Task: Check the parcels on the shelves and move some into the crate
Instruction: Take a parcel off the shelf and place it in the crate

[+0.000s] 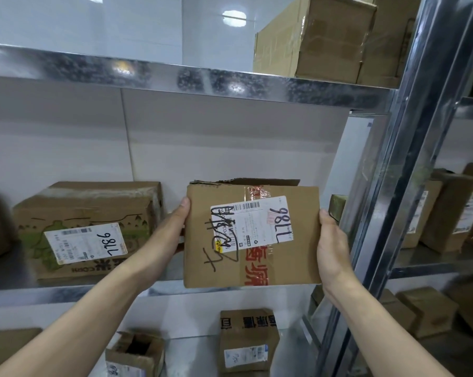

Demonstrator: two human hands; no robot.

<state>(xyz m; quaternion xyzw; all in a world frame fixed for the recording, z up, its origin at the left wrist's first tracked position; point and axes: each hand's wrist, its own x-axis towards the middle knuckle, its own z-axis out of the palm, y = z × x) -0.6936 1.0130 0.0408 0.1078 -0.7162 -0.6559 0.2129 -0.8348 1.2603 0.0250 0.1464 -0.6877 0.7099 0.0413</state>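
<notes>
Checking step, by the look of it: you hold a flat cardboard parcel (251, 235) up in front of the middle shelf (66, 292), its white label (253, 223) facing you, with handwritten digits and black scrawl across it. Your left hand (179, 217) grips the left edge, thumb on the front face near the top corner, fingers hidden behind. Your right hand (332, 240) clasps the right edge the same way, fingers out of sight behind the card. The parcel's lower edge crosses the shelf lip; whether it touches the shelf cannot be told. No crate is in view. The likely next move is to read the label, then either set the parcel back or turn away to find the crate, minding the steel upright (387, 172) just beside your right hand. The shelves are shiny galvanised metal against a pale tiled wall (93, 137). A labelled printed box (88, 229) sits on the same shelf to the left. A taped carton (325, 39) stands on the shelf above, and smaller boxes (247, 341) sit on the shelf below. More parcels (447, 210) fill the bay to the right.
</notes>
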